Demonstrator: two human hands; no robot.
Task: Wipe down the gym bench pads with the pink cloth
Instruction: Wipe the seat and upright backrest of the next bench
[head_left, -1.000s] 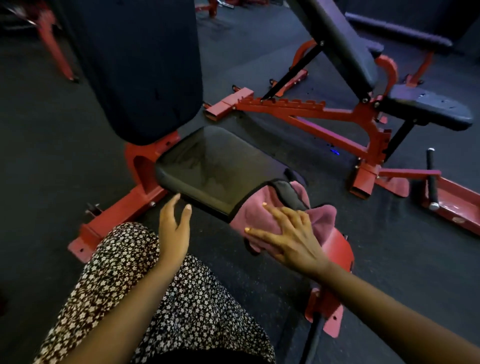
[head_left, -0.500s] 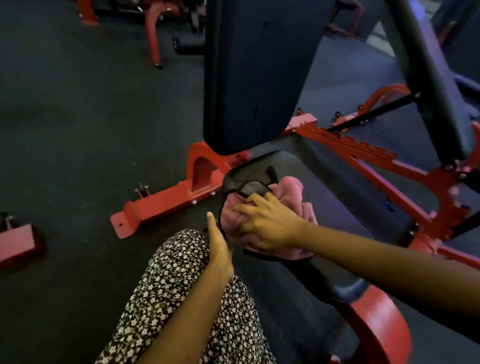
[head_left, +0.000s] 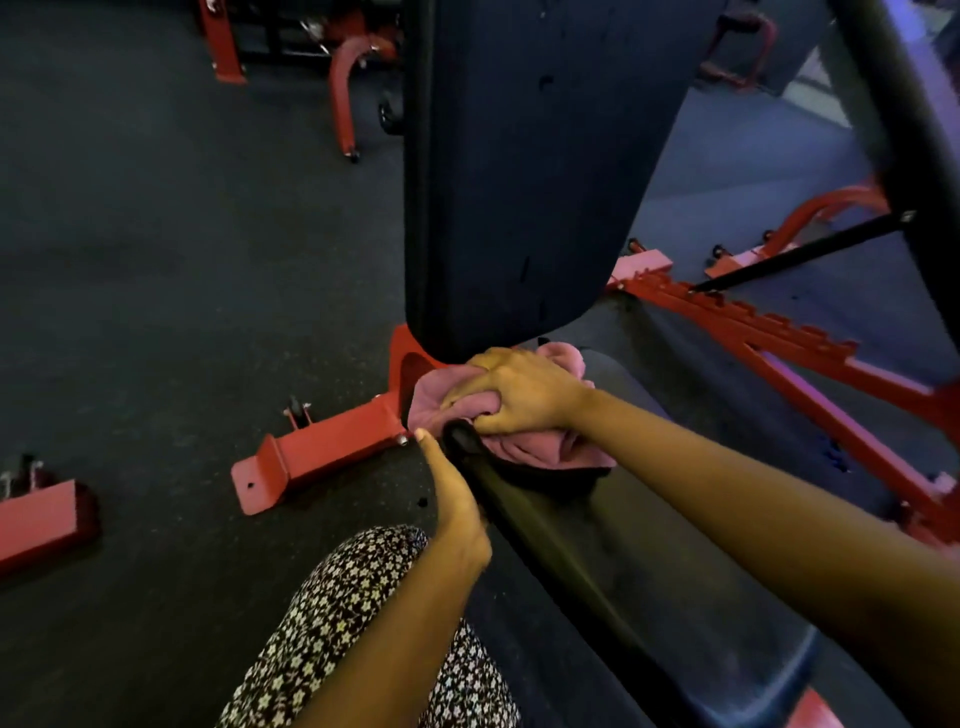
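One head view shows it all. The right hand (head_left: 519, 392) grips the pink cloth (head_left: 524, 452), its fingers curled into the bunched fabric and pressing it down on the far end of the seat pad (head_left: 623, 545), just under the lower edge of the upright back pad (head_left: 519, 182). Part of the cloth spills over the seat pad's left corner, beside the red frame (head_left: 322, 452). The left hand (head_left: 457, 514) lies against the seat pad's left edge with straight fingers and holds nothing; one fingertip nearly reaches the cloth. A patterned skirt (head_left: 363, 623) covers the knee below, and the dark floor (head_left: 156, 260) runs around the bench. A second bench (head_left: 779, 332) with a notched red rail stands to the right. As for progress, the wiping looks to be at the seat's rear corner; the near part of that surface has a dull sheen, but whether it is already wiped I cannot tell. The back pad probably remains to be done, and perhaps the other bench too. No brand, label or writing can be read anywhere.
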